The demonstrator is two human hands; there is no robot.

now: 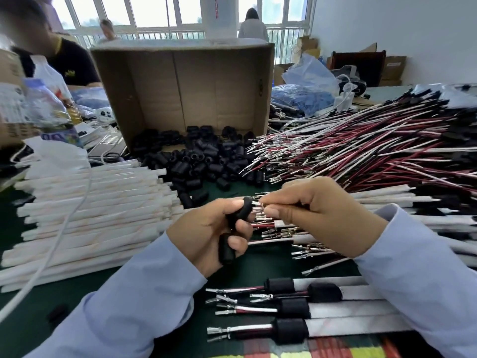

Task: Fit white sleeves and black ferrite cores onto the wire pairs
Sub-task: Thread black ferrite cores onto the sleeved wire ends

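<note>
Left hand [211,228] fingers curled round core [244,208]; right hand [327,215] pinches wire pair [257,202] near terminals. Core probably hard, light, brittle; wires floppy, so grip close to tips.

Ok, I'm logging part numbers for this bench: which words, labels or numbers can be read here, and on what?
Nothing reads clearly.
Red print on the white pillar: blurred.
Label on the plastic bottle: blurred.
Print on the left carton: blurred.
Yellow logo on the black shirt: too small.
Label on the far brown box: too small.
</note>
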